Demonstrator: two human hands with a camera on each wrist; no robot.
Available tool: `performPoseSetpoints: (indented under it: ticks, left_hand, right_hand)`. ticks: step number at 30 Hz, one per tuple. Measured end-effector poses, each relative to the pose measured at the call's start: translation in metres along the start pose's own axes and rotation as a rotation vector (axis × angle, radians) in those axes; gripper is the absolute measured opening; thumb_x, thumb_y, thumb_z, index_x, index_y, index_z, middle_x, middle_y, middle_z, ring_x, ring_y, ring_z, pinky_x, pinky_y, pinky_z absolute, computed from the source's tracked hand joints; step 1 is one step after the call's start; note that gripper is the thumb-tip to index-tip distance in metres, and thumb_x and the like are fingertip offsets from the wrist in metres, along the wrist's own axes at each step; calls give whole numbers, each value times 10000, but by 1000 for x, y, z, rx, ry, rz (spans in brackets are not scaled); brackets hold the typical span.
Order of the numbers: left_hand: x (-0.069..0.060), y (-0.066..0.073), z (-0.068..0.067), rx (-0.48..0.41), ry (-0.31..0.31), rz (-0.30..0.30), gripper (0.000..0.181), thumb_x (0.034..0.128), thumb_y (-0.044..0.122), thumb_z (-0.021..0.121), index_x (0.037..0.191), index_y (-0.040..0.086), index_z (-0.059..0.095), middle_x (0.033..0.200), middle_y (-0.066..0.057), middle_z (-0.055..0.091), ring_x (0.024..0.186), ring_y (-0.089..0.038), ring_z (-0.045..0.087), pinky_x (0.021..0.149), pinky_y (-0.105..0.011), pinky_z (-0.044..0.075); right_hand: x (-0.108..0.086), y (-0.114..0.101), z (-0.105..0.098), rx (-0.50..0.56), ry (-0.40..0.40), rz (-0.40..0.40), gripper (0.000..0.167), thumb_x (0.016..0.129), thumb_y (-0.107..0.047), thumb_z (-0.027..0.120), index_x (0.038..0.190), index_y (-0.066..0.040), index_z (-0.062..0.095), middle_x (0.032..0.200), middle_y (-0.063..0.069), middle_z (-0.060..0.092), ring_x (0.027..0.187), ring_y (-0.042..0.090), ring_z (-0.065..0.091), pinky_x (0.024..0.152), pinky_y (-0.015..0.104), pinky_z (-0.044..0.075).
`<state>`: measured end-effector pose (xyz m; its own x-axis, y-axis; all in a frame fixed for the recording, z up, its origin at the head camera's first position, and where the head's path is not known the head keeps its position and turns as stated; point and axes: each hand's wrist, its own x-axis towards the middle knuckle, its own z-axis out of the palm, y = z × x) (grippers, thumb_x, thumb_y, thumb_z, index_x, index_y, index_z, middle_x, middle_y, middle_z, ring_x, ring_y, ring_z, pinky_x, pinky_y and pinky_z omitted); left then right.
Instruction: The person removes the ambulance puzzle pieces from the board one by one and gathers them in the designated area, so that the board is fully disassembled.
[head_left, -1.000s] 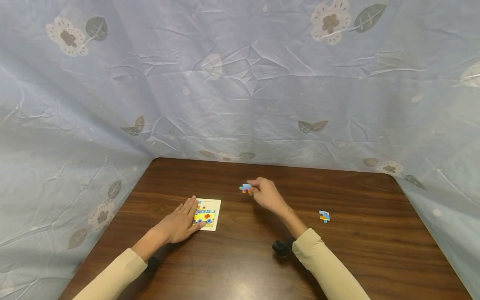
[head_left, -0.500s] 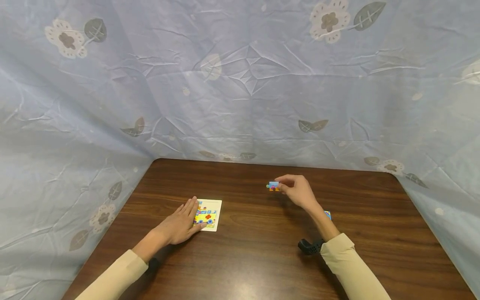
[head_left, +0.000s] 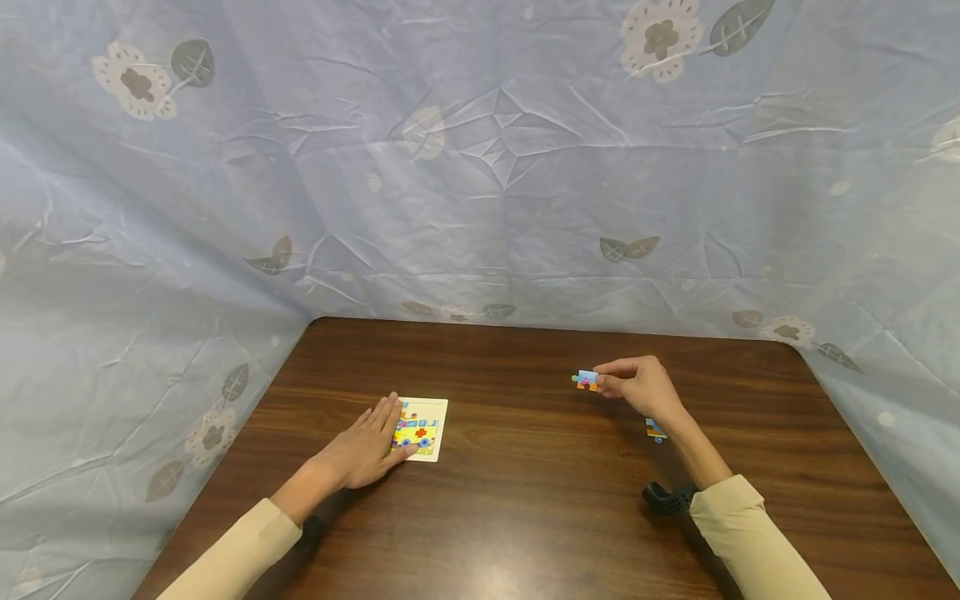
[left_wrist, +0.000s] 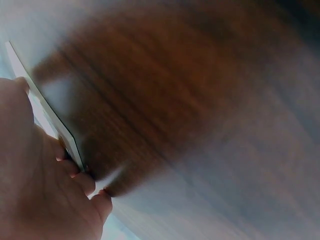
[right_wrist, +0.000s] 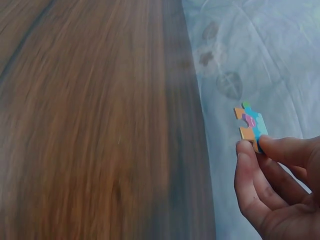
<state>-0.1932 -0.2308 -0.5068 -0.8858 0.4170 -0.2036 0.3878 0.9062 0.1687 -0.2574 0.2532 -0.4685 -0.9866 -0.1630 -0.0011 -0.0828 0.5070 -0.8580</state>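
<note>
On the left of the table lies a small cream-framed jigsaw puzzle [head_left: 431, 410] with a yellow vehicle and a red cross in its picture. My left hand [head_left: 363, 446] rests flat across its left part, fingers straight, hiding that side. In the left wrist view the fingers [left_wrist: 82, 184] lie along the edge of the puzzle board [left_wrist: 52, 117]. Over the right part of the table my right hand [head_left: 648, 390] pinches a blue, orange and pink puzzle piece [head_left: 587, 380] between thumb and fingers. The right wrist view shows this puzzle piece [right_wrist: 254, 125] held by one end.
A second puzzle piece [head_left: 656, 429] lies on the brown wooden table [head_left: 525, 475], partly behind my right wrist. A black strap device [head_left: 667, 498] sits at that wrist. A pale blue floral curtain [head_left: 495, 233] hangs around the table's back and sides.
My right hand has moved rightward across the table, carrying the pinched puzzle piece with it. The left hand has stayed on the jigsaw puzzle.
</note>
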Motion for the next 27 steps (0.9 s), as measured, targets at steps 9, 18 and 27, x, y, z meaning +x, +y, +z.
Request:
performPoseSetpoints:
  ticks: [9,18,27]
  left_hand:
    - [1,-1,0,-4,-4,-3,918,1093,633,354,1656,-60,143,1759,-256,64,1648,-422,121,1332,-603,196]
    - [1,-2,0,12,5,5,915,1094,626,360,1655,-63,142,1757,-263,72,1645,-427,131,1328,-601,210]
    - [0,-1,1,19,-5,7,926,1091,644,339,1657,-59,131,1758,-259,58,1647,-423,117,1330,-600,205]
  right_hand:
    - [-9,16,-17,48,-68,27,292,995,-114,730,1220,72,745,1099,248,782,926,354,796,810,389,674]
    - [-17,27,-23,37,-104,73,239,995,-47,705,1179,100,744,1022,224,791,876,302,797,766,359,677]
    - [-23,34,-24,39,-139,117,235,1005,-35,685,1175,118,737,1028,215,784,849,266,796,754,337,675]
